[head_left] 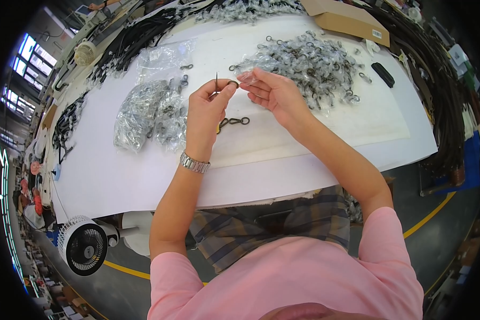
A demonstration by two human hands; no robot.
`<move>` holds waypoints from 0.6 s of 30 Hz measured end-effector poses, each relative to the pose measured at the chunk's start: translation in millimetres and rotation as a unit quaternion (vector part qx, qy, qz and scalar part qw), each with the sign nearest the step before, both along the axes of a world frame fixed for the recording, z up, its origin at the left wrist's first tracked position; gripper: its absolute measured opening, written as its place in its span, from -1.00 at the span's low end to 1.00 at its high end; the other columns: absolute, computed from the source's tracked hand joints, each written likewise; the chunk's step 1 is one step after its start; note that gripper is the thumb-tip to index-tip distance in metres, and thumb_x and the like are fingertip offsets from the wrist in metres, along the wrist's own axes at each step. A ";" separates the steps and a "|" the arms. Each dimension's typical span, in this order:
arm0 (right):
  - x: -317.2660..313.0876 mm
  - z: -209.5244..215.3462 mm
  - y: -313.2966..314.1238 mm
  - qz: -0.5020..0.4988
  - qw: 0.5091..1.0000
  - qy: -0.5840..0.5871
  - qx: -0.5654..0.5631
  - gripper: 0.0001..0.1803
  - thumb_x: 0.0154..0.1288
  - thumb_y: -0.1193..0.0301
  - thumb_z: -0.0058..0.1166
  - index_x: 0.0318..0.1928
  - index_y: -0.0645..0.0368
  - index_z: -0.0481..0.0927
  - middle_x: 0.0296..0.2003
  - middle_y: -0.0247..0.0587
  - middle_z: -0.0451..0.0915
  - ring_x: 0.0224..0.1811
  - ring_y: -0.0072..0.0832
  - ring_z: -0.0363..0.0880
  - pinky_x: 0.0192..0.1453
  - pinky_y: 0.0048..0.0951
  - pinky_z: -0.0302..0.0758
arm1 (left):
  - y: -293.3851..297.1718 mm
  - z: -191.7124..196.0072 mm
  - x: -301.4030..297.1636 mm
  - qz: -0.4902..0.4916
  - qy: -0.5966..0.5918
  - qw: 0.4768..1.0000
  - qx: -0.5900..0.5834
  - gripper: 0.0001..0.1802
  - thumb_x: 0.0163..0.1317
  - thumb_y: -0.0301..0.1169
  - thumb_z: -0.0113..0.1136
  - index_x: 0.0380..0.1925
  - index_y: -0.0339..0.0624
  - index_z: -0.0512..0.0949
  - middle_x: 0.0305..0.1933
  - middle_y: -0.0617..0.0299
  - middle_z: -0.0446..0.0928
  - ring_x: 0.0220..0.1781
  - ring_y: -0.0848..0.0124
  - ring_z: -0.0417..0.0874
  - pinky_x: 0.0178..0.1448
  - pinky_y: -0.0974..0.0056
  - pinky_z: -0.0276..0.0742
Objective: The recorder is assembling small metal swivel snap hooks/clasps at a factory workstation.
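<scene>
My left hand is closed, pinching a dark bronze snap hook by its ring between thumb and forefinger. A thin dark pointed blade sticks up from the same hand; the rest of that tool is hidden. Beside it, my right hand pinches a piece of clear plastic wrap close to the ring, its other fingers loosely curled. Just right of my left wrist, a few bare snap hooks lie on the white table, next to a small yellow part mostly covered by the wrist.
A pile of plastic-wrapped hooks lies beyond my right hand. Left of my left hand sits a heap of clear plastic. Black straps, a cardboard box and a black oblong object lie around the white table. A fan stands at the near left.
</scene>
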State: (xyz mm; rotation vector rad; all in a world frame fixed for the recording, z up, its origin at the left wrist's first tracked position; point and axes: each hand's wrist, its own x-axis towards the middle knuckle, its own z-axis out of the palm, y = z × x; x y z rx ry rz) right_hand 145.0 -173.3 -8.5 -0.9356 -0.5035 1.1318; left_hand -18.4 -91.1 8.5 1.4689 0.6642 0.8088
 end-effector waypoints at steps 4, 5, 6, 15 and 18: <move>1.7 -0.2 -0.7 -0.013 1.000 -0.002 0.003 -0.66 0.60 0.20 0.03 0.03 0.20 0.69 0.03 -0.23 0.75 0.10 -0.50 0.68 0.19 -0.44 0.54 | -0.8 2.8 -1.6 0.000 -0.017 1.000 -0.001 -0.80 0.42 -0.37 0.28 -0.15 -0.32 0.65 -0.48 0.50 0.39 -0.59 0.76 0.23 -0.55 0.55 0.03; 2.0 -0.9 -0.5 -0.013 1.000 -0.005 0.007 -0.68 0.59 0.20 0.05 -0.02 0.18 0.70 0.01 -0.24 0.76 0.09 -0.49 0.69 0.18 -0.43 0.54 | 1.1 1.5 -3.0 -0.002 -0.036 0.999 -0.026 -0.79 0.42 -0.36 0.29 -0.16 -0.32 0.65 -0.46 0.46 0.44 -0.60 0.76 0.24 -0.56 0.55 0.03; 2.1 -1.1 -0.7 -0.014 1.000 -0.009 0.010 -0.70 0.57 0.20 0.07 -0.08 0.16 0.72 -0.01 -0.25 0.76 0.07 -0.48 0.69 0.17 -0.43 0.54 | 2.2 0.5 -3.9 -0.005 -0.055 0.997 -0.050 -0.79 0.42 -0.36 0.29 -0.16 -0.32 0.65 -0.44 0.43 0.50 -0.61 0.76 0.25 -0.57 0.55 0.03; -5.8 -0.2 -7.3 -0.005 1.000 -0.014 0.001 -0.69 0.56 0.18 0.09 -0.07 0.17 0.71 0.02 -0.23 0.76 0.07 -0.48 0.69 0.18 -0.43 0.54 | -4.3 -0.4 -3.6 0.042 -0.070 0.997 -0.008 -0.79 0.42 -0.35 0.28 -0.18 -0.32 0.60 -0.30 0.11 0.74 -0.64 0.72 0.32 -0.58 0.57 0.12; -5.4 -0.4 -7.1 -0.003 1.000 -0.028 0.006 -0.70 0.54 0.19 0.11 -0.05 0.18 0.70 -0.02 -0.23 0.76 0.05 -0.47 0.71 0.19 -0.43 0.56 | -3.2 -1.6 -1.1 0.045 -0.075 0.996 0.001 -0.83 0.42 -0.38 0.25 -0.23 -0.30 0.60 -0.32 0.09 0.76 -0.67 0.70 0.33 -0.61 0.54 0.16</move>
